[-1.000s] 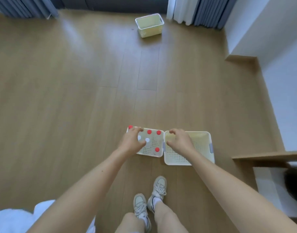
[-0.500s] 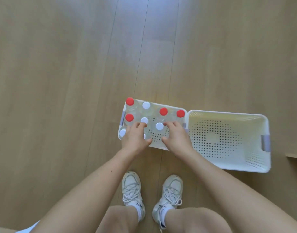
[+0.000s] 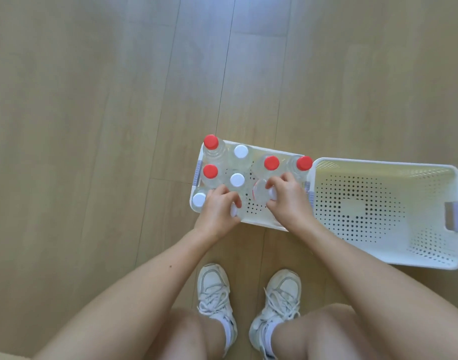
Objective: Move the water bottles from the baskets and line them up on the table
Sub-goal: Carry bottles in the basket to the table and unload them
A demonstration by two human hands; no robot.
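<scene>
A white perforated basket point(image 3: 261, 221) on the wooden floor holds several clear water bottles with red caps point(image 3: 271, 162) and white caps point(image 3: 237, 179). My left hand point(image 3: 217, 211) grips the neck of a white-capped bottle point(image 3: 234, 211) near the basket's front left. My right hand point(image 3: 287, 197) grips another white-capped bottle point(image 3: 261, 194), which leans toward me. A second white basket point(image 3: 388, 167) stands right beside the first and holds no bottles.
My two white sneakers point(image 3: 214, 289) stand just in front of the baskets, with my knees below them in the frame. Wooden floor point(image 3: 92, 126) stretches to the left and beyond the baskets. No table shows in the head view.
The camera has dropped closer over the baskets. Both hands have gone from reaching over the left basket to closing round the tops of two white-capped bottles; the right one now tilts.
</scene>
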